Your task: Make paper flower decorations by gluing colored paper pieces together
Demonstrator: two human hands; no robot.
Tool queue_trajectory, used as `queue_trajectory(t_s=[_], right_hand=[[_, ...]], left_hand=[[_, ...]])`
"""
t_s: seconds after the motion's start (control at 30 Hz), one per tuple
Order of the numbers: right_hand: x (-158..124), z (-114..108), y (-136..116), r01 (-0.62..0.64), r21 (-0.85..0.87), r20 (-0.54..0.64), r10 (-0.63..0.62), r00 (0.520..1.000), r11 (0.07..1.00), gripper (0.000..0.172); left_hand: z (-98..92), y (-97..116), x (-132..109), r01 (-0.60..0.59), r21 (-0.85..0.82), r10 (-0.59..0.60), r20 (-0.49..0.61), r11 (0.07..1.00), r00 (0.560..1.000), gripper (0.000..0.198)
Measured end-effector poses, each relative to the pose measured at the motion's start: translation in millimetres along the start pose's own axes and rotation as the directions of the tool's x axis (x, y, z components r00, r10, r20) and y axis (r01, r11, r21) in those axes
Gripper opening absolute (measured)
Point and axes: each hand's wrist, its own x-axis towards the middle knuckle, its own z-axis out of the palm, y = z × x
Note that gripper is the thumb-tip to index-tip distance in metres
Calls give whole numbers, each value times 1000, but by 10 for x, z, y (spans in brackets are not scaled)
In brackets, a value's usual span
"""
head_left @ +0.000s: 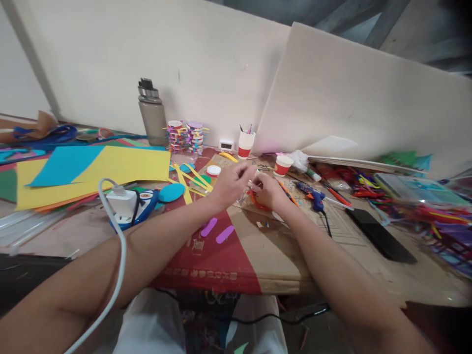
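Both my hands are close together over the cardboard-covered table. My left hand has its fingers bent toward the right one; what they hold, if anything, is too blurred to make out. The fingers of my right hand curl together above a small red-orange item, partly hidden under that hand. Two purple strips lie in front of my left hand. Yellow strips and a white round lid are to its left. A blue glue gun rests right of my right hand.
Behind stand a grey bottle, two decorated cups, a pen cup and a red-white cup. Coloured sheets, a power strip and a white cable are left; a black phone lies right.
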Motion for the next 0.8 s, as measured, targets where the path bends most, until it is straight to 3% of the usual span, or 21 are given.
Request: queue_trajectory(t_s=[0.1,0.17,0.2,0.27,0.3,0.5,0.7,0.8], right_hand=[[31,-90,-2,-32,132,-75,42,996,991,7],[40,-118,-15,-27,237,-113,55,992,971,8],[43,-122,-27,-29,283,-118,65,991,959,9],[48,-116,-58,-49,355,-117,96,988,934,10],[52,-110,-74,-62,385,-113,114,987,921,11],[62,-68,-109,-98,465,-139,182,973,880,17],[70,-97,-66,-119,616,-145,261,954,779,18],[92,-118,-46,-139,671,-103,277,955,729,9]], left_hand=[[-78,-210,159,197,69,-196,-24,978,980,24],[-107,-344,202,301,263,-318,22,916,948,21],[-108,-400,204,345,376,-403,84,860,911,28],[-79,-479,182,308,545,-481,207,780,852,39],[-50,-502,166,292,605,-506,216,740,835,42],[125,-522,142,197,760,-548,240,620,801,35],[34,-493,132,181,725,-472,220,664,854,32],[-34,-463,141,275,609,-498,230,744,836,30]])
